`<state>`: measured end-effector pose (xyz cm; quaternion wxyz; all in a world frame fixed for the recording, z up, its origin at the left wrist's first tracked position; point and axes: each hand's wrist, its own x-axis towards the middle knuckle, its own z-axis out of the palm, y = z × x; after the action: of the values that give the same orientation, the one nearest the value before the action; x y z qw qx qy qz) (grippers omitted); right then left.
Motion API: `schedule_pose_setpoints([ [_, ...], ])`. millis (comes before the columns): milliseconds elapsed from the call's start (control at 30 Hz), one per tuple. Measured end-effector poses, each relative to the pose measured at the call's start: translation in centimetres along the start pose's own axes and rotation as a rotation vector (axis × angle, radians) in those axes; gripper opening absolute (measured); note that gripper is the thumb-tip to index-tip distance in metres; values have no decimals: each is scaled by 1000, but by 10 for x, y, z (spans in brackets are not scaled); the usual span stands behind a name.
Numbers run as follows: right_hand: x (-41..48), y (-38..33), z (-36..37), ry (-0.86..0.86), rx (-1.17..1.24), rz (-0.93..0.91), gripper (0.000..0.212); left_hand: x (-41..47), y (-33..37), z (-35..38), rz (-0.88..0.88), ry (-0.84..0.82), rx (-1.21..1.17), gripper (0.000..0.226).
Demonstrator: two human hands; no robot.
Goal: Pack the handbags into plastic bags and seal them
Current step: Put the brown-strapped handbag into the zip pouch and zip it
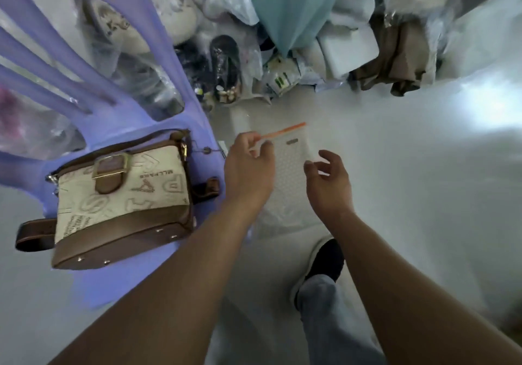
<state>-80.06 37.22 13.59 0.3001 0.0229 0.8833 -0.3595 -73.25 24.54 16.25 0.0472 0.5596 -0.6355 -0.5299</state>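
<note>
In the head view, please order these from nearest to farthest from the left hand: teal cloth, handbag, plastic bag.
1. plastic bag: pinched at its orange strip by the left hand.
2. handbag: on the purple chair, just left of the hand.
3. teal cloth: hanging far off at the top of the view.

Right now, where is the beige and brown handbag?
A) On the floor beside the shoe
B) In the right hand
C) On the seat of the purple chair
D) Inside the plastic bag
C: the handbag rests on the seat of the purple chair, outside the plastic bag, which the left hand pinches at its top edge.
</note>
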Motion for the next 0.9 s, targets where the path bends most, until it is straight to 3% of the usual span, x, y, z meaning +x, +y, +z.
schedule_pose_setpoints([
  [233,100,126,-31,-81,-108,132,47,13,-107,162,-330,-34,25,34],
  [367,158,186,-13,-123,-147,186,52,37,-171,214,-405,-10,90,41],
  [600,221,246,46,-201,-176,191,59,88,-241,253,-497,163,249,54],
  [800,241,259,72,-150,-295,250,64,120,-263,257,-717,287,141,73],
  [900,246,259,76,-147,-193,313,45,131,-264,258,-815,342,84,77],
])
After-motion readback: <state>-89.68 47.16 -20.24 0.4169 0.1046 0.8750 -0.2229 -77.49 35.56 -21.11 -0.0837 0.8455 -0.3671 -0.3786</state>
